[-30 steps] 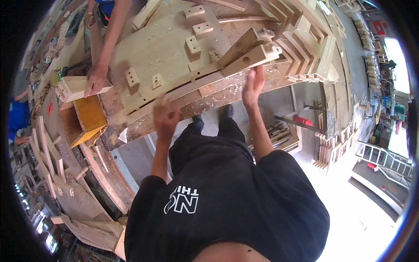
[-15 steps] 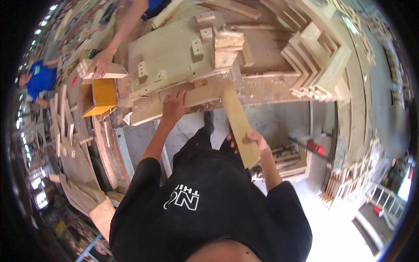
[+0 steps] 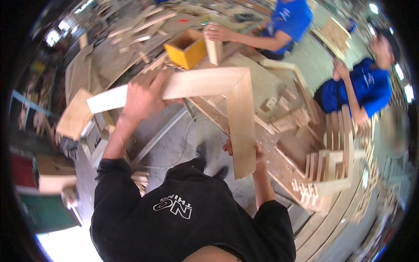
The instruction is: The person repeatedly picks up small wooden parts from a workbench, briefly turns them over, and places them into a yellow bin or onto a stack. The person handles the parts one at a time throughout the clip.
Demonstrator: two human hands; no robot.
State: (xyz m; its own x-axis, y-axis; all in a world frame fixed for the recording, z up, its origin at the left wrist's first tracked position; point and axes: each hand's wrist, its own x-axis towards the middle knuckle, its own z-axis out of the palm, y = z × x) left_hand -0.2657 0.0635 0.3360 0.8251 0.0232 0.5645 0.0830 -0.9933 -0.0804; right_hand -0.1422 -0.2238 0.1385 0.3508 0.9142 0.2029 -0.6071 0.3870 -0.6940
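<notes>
An L-shaped wooden frame piece (image 3: 241, 118) of pale timber, with a mitred corner, is raised off the workbench in front of me. My left hand (image 3: 142, 97) is closed around its long curved arm, near the left end. My right hand (image 3: 260, 153) grips the lower end of the other arm, the fingers partly hidden behind the wood. Beyond the frame piece lies the workbench (image 3: 283, 163), its board fitted with small wooden blocks (image 3: 270, 104).
A yellow open box (image 3: 185, 49) stands on the far bench, beside a co-worker's hand (image 3: 218, 33) on a wooden piece. Another person in a blue shirt (image 3: 373, 89) stands at right. Similar L-shaped frames (image 3: 334, 170) are stacked on the right, and a wooden panel (image 3: 75, 114) is at left.
My hands have lifted the L-shaped frame piece off the bench edge. The view has turned left, so the bench and yellow box appear farther right.
</notes>
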